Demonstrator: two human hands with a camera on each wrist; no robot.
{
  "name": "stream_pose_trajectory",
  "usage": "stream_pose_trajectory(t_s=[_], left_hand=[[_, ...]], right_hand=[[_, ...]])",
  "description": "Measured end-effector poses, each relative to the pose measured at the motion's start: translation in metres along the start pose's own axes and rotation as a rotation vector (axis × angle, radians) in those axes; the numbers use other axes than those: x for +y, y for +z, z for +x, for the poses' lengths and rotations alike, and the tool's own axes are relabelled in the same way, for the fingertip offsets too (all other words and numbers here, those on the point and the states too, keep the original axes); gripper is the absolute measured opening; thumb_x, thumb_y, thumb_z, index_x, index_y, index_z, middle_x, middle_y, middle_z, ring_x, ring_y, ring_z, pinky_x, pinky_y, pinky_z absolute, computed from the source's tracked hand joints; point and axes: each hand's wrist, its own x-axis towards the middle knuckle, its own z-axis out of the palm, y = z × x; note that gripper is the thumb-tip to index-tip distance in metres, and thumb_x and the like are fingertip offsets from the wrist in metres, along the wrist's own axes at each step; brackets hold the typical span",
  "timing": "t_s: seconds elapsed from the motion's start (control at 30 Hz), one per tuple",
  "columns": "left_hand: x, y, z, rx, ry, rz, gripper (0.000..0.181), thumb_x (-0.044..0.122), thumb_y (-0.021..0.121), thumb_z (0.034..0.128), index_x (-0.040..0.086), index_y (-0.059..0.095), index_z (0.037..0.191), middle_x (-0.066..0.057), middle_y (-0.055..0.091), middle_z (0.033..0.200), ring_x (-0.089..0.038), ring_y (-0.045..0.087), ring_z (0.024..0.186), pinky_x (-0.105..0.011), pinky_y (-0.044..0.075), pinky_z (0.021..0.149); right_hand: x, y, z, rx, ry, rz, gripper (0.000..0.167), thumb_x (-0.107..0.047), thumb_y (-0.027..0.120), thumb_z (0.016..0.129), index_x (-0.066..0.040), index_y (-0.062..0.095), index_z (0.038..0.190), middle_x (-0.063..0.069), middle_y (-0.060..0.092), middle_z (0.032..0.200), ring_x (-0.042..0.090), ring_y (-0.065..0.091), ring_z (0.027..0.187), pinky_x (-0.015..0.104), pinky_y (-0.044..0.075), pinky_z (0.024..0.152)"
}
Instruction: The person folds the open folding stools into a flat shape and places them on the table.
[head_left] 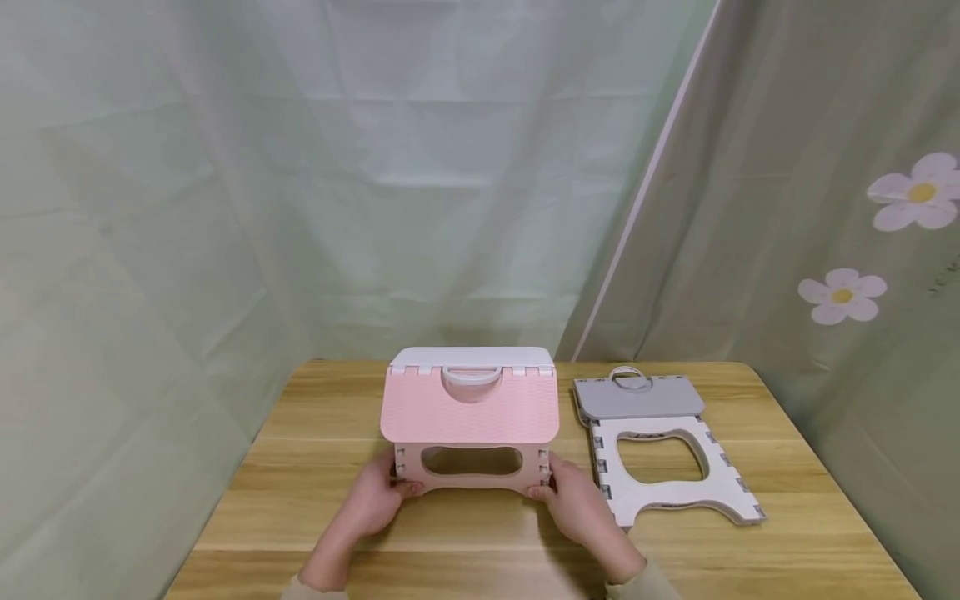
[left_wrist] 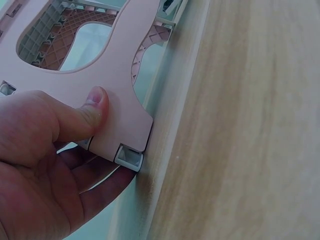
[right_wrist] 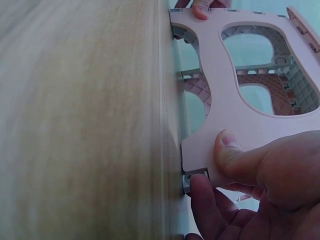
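A pink folding step stool (head_left: 470, 408) with a white rear strip and a pale carry handle stands unfolded on the wooden table. My left hand (head_left: 377, 497) grips its front panel low on the left side; in the left wrist view the thumb presses the panel's face and the fingers go behind its edge. On the opposite side my right hand (head_left: 576, 502) holds the same panel near its lower corner, thumb in front and fingers curled round the hinge edge in the right wrist view. Through the oval cutout, the ribbed inside of the stool (right_wrist: 300, 82) shows.
Right of the pink stool, a grey and white folding stool (head_left: 652, 492) lies folded flat on the table (head_left: 315, 467). Pale green curtains (head_left: 450, 208) hang behind and at both sides, the right one printed with white flowers (head_left: 842, 297).
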Motion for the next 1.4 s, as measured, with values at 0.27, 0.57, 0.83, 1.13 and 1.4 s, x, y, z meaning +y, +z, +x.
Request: stream_pose_trajectory(t_s=[0.27,0.57,0.83,1.13,1.4], left_hand=[[0.0015,0.0009,-0.0019,0.001,0.005,-0.016,0.045,-0.001,0.082,0.0877,-0.004,0.064,0.129,-0.009,0.073,0.107,-0.019,0.069,0.096,-0.039,0.060,0.086],[-0.0001,-0.0007,-0.0027,0.007,0.004,-0.028,0.045,-0.004,0.082,0.0859,-0.004,0.065,0.128,-0.009,0.073,0.107,-0.018,0.069,0.092,-0.034,0.060,0.081],[-0.0004,-0.0001,-0.0028,0.002,-0.004,-0.032,0.044,-0.003,0.083,0.0861,-0.004,0.065,0.127,-0.009,0.073,0.107,-0.019,0.069,0.094,-0.037,0.060,0.084],[-0.0040,0.0025,-0.0031,-0.005,-0.017,-0.024,0.045,-0.004,0.081,0.0874,-0.004,0.063,0.129,-0.009,0.072,0.107,-0.019,0.069,0.095,-0.037,0.059,0.085],[-0.0044,0.0027,0.0005,-0.001,-0.001,-0.017,0.043,-0.003,0.081,0.0894,-0.002,0.064,0.130,-0.007,0.072,0.107,-0.018,0.068,0.095,-0.036,0.059,0.085]], right_hand=[[-0.0003,-0.0020,-0.0011,-0.001,-0.005,-0.003,0.034,-0.034,0.080,0.095,-0.016,0.067,0.120,0.007,0.073,0.103,0.029,0.070,0.102,0.053,0.057,0.085],[-0.0009,-0.0005,0.0001,-0.004,-0.001,0.007,0.033,-0.034,0.080,0.095,-0.016,0.067,0.119,0.007,0.073,0.104,0.028,0.069,0.102,0.054,0.057,0.085],[-0.0004,-0.0003,0.0001,-0.005,0.004,0.000,0.035,-0.033,0.080,0.095,-0.015,0.067,0.121,0.008,0.073,0.104,0.029,0.069,0.103,0.054,0.056,0.085],[-0.0005,0.0014,-0.0015,-0.013,0.002,-0.009,0.039,-0.035,0.080,0.095,-0.013,0.067,0.125,0.011,0.074,0.107,0.032,0.070,0.103,0.055,0.057,0.086],[0.0009,0.0008,-0.0003,-0.013,0.000,-0.007,0.038,-0.037,0.078,0.097,-0.013,0.066,0.124,0.012,0.074,0.110,0.035,0.071,0.107,0.056,0.057,0.087]])
